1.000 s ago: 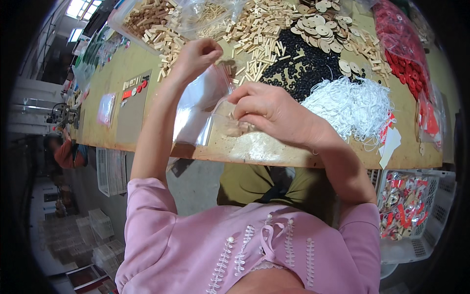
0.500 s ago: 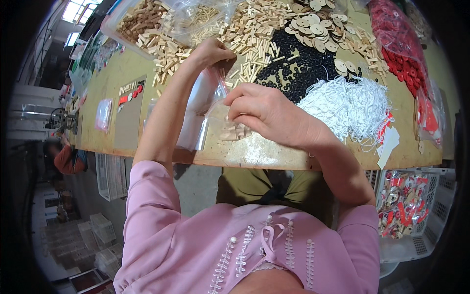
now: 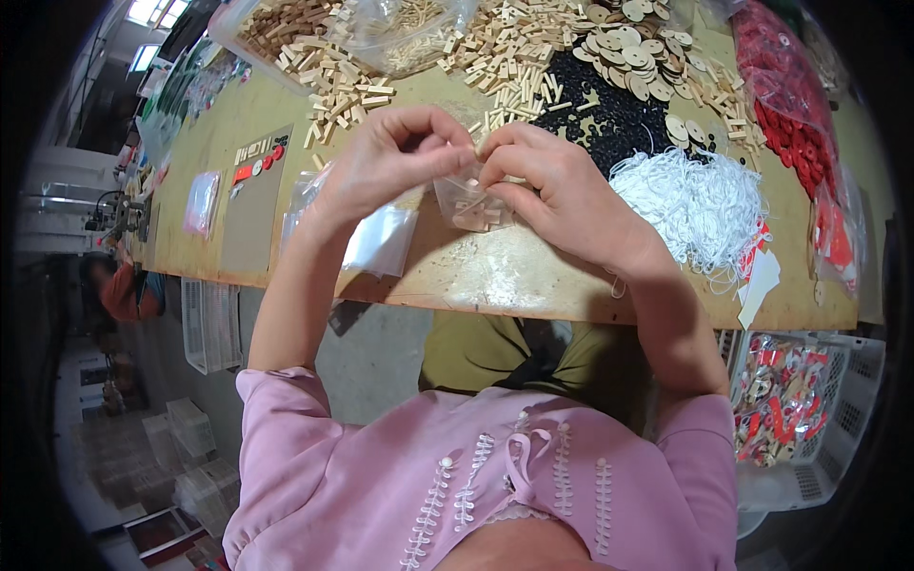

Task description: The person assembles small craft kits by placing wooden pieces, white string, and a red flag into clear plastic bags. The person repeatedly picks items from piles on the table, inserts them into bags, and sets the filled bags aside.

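Observation:
A small clear plastic bag (image 3: 470,211) with several light wooden pieces in its bottom hangs low over the table near its front edge. My right hand (image 3: 566,190) is closed on the upper right side of this bag, fingers curled at its mouth. My left hand (image 3: 395,157) meets it at the bag's opening, thumb and fingers pinched together. What sits between the left fingertips, if anything, is too small to make out. Beside the left wrist lies a stack of empty clear bags (image 3: 381,243), partly covered by the forearm.
Heaped wooden blocks (image 3: 347,90), short wooden pegs (image 3: 514,103), round wooden discs (image 3: 633,57) and black rings (image 3: 609,119) spread across the back. White strings (image 3: 690,205) pile at right, near red pieces (image 3: 790,133). A crate of filled bags (image 3: 785,400) stands lower right.
My left hand has come back from the pegs and blocks to the bag's mouth, beside the right hand. The right hand has shifted slightly right with the bag.

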{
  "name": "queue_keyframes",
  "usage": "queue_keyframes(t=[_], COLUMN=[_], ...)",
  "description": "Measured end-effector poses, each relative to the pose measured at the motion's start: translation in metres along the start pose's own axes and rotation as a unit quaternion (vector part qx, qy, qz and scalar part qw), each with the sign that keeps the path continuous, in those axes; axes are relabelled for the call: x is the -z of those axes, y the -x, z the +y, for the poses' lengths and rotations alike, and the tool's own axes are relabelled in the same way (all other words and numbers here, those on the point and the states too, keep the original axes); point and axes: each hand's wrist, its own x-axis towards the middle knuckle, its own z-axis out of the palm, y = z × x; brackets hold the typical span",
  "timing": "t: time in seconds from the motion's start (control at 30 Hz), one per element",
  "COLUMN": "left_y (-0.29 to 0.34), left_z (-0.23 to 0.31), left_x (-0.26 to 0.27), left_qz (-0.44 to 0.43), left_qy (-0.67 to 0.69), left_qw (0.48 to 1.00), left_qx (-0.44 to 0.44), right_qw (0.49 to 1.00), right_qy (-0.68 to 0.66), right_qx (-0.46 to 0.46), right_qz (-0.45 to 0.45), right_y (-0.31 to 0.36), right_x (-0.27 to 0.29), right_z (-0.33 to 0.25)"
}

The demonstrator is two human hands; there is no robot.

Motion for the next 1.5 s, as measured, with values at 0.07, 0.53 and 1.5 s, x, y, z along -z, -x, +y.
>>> queue_keyframes(t=[0.07,0.53,1.5], left_y=[0.000,-0.083,-0.022], left_z=[-0.004,-0.070,-0.054], left_x=[-0.001,0.011,-0.041], left_qz=[0.013,0.062,0.013], left_qy=[-0.010,-0.217,0.012], left_qw=[1.000,0.972,1.000], left_qx=[-0.024,0.059,0.009], right_qw=[1.000,0.999,0.998], right_qy=[0.000,-0.032,-0.054], right_qx=[0.004,0.002,0.015], right_qz=[-0.004,-0.040,-0.033], right_y=[0.001,0.001,0.047], right_x=[0.000,-0.002,0.002], right_z=[0.000,0.002,-0.058])
